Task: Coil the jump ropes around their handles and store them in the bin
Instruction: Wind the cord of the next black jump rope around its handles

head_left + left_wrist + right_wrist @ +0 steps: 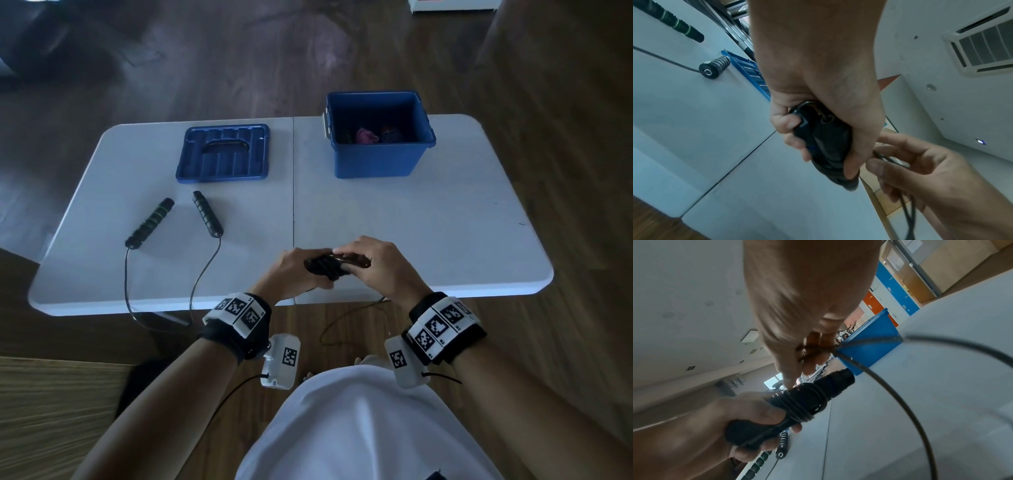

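Above the table's front edge my left hand [297, 270] grips a pair of black jump rope handles [323, 266] held together, with several turns of black cord wound round them [803, 404]. My right hand [371, 262] sits just to their right and pinches the loose cord [875, 379] between its fingertips [813, 350]. The rest of this cord loops down below the table edge [342, 325]. A second black jump rope lies uncoiled at left, its two handles [150, 222] [207, 214] apart and its cord hanging over the front edge. The open blue bin [376, 161] stands at back right.
The bin's blue lid [224, 152] lies flat at back left of the white folding table [428, 233]. Pink and dark bundles [367, 136] lie in the bin's bottom. Wooden floor surrounds the table.
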